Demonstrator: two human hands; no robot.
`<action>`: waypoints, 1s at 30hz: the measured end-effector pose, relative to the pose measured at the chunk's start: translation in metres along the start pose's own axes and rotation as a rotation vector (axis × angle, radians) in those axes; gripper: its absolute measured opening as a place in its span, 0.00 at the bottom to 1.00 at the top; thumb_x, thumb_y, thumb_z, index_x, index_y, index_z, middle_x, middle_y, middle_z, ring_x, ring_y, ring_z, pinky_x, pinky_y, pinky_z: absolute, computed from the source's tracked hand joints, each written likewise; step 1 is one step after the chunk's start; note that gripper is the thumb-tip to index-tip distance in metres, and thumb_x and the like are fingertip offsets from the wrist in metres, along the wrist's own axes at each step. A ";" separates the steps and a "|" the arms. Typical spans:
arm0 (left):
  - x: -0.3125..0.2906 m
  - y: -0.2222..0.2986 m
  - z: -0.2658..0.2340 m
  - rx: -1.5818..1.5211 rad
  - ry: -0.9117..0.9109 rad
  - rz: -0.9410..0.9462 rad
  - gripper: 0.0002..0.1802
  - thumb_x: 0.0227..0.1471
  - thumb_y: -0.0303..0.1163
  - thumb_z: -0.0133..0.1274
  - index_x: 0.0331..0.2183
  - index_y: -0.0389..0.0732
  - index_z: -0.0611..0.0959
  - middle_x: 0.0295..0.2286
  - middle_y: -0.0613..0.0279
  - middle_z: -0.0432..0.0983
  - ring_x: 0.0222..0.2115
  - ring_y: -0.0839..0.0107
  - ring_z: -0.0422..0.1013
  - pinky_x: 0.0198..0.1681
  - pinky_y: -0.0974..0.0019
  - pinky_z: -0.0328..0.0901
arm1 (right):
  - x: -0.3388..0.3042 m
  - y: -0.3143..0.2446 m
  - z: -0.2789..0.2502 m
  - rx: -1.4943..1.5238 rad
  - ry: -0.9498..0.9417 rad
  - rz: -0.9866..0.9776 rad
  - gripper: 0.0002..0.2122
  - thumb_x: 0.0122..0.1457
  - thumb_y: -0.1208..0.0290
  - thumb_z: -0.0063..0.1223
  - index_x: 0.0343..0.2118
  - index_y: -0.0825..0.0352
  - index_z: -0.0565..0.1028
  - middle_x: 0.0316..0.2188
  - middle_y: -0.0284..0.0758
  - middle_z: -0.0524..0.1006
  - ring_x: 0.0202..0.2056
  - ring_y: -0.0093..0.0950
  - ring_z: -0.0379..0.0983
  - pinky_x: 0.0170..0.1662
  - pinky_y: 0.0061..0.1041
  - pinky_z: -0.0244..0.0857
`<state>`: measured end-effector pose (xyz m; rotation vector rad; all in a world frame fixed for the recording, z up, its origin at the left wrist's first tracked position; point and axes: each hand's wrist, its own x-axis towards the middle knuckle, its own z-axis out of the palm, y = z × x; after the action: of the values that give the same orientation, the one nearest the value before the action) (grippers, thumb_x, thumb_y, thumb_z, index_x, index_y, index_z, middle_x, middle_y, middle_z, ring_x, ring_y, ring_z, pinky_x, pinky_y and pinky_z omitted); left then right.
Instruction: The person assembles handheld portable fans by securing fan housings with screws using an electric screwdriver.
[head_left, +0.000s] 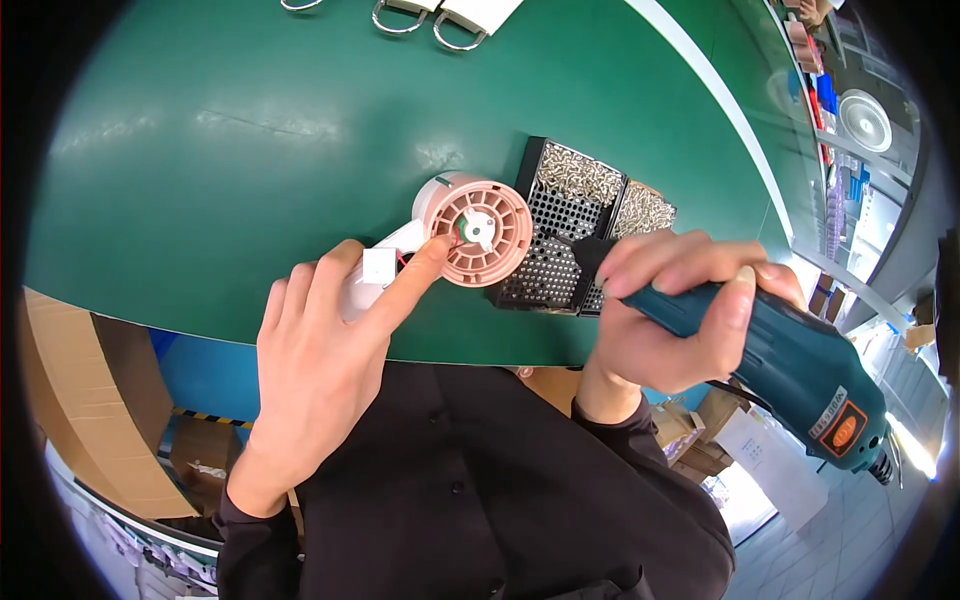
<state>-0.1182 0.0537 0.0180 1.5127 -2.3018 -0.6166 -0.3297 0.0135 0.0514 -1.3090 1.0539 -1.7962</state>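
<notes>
My left hand (325, 340) is closed around the white handle of a pink-and-white round housing (506, 262), which looks like part of a handheld fan. Its open round end faces up, showing pink ribs and a white centre plate (481, 229). My index finger presses at the rim beside a thin red wire. A small white square piece (380, 266) sticks out near that hand. In my right hand (680, 310) is a teal electric screwdriver (790, 365), its dark nose pointing left over the black perforated screw tray (552, 222). The bit's tip cannot be made out.
Loose screws (577, 178) fill the tray's far compartment, and more screws (643, 211) lie in the one beside it. White pieces with metal loops (460, 30) sit at the green table's (250, 200) far edge. A cardboard box (100, 400) stands below left.
</notes>
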 end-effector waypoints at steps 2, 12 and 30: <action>0.001 0.000 0.000 -0.007 0.007 -0.002 0.37 0.39 0.20 0.56 0.53 0.58 0.77 0.37 0.57 0.68 0.30 0.64 0.64 0.32 0.65 0.60 | 0.000 0.004 -0.001 -0.027 -0.010 0.008 0.14 0.60 0.71 0.48 0.44 0.64 0.57 0.19 0.42 0.69 0.13 0.33 0.66 0.17 0.34 0.68; 0.001 -0.002 -0.001 -0.013 0.018 -0.003 0.36 0.39 0.20 0.55 0.53 0.58 0.77 0.37 0.57 0.68 0.30 0.65 0.65 0.32 0.65 0.60 | -0.003 0.006 0.006 -0.186 -0.110 -0.068 0.11 0.60 0.73 0.44 0.43 0.64 0.57 0.18 0.41 0.67 0.11 0.31 0.64 0.15 0.32 0.66; -0.010 -0.003 0.002 -0.003 0.004 0.059 0.40 0.37 0.21 0.52 0.54 0.61 0.75 0.36 0.56 0.70 0.28 0.65 0.65 0.31 0.67 0.59 | -0.001 -0.026 0.055 0.068 -0.238 -0.145 0.16 0.63 0.62 0.36 0.46 0.70 0.63 0.22 0.38 0.63 0.10 0.29 0.59 0.13 0.31 0.59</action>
<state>-0.1131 0.0627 0.0147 1.4372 -2.3328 -0.6005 -0.2783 0.0139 0.0840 -1.5464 0.7803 -1.7111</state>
